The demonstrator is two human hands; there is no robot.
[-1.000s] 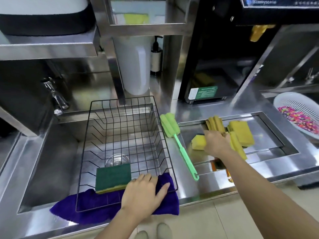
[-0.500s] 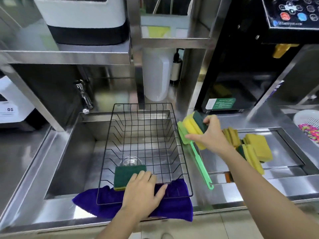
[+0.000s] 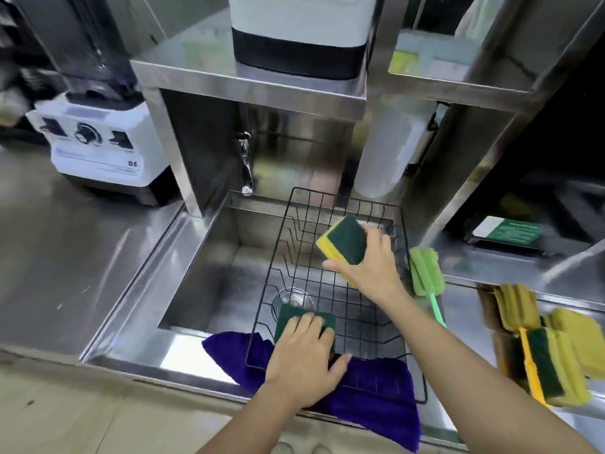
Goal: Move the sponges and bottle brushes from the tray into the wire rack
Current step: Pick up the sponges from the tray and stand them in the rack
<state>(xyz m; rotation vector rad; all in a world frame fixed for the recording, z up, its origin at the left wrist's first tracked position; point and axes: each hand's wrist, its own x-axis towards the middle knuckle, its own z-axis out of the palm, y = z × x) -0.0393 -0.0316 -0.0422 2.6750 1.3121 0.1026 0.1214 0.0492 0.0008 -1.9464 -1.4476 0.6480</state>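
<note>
A black wire rack [image 3: 406, 290] sits over the steel sink. My right hand [image 3: 370, 267] holds a yellow sponge with a dark green face [image 3: 343, 245] above the rack's far right part. My left hand [image 3: 304, 358] rests on the rack's near edge, its fingers lying on a green-topped sponge [image 3: 288, 317] inside the rack. A green bottle brush [image 3: 425, 273] lies on the counter just right of the rack. In the tray [image 3: 487, 309] at the right lie several yellow and green sponges [image 3: 556, 358] and an orange-handled bottle brush [image 3: 527, 352].
A purple cloth [image 3: 376, 398] lies under the rack's near edge. The sink basin [image 3: 209, 276] has a faucet [image 3: 245, 165] behind it. A white blender base [image 3: 98, 142] stands on the counter at left. A steel shelf [image 3: 248, 83] with an appliance hangs above.
My right hand has carried the sponge leftward from beside the tray to over the rack. My left hand has shifted onto the sponge in the rack. The view has swung to the left.
</note>
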